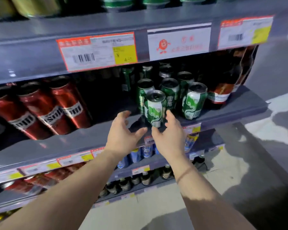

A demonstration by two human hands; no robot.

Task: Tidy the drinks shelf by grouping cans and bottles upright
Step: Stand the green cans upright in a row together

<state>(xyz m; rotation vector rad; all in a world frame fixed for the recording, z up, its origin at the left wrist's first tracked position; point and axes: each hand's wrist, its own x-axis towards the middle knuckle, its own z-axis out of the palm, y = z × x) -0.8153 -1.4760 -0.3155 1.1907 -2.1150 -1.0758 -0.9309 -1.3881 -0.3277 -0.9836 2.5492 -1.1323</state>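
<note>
Cans of two kinds share the middle shelf [239, 107], and their grouping explains most of what the hands are doing. At the left of the frame the red cans [40, 107] stand upright in a tight row near the shelf's front edge, labels facing out, so that block looks finished. A dark gap separates them from the green cans [170, 90] right of centre, which stand upright but loosely staggered, some further back than others. The front green can [155, 108] sits at the lip, ahead of its group and nearest the gap, probably the one being lined up. The left hand [123, 135] hovers just left of it, fingers spread and relaxed, holding nothing, likely ready to steady it. The right hand [170, 135] is cupped around that can's lower right side, fingers loosely curved; whether they actually press on it cannot be told through the blur. Further right, a red-labelled bottle [221, 92] stands beside the green group, near the shelf's end. Price tags [96, 52] hang on the rail above.
</note>
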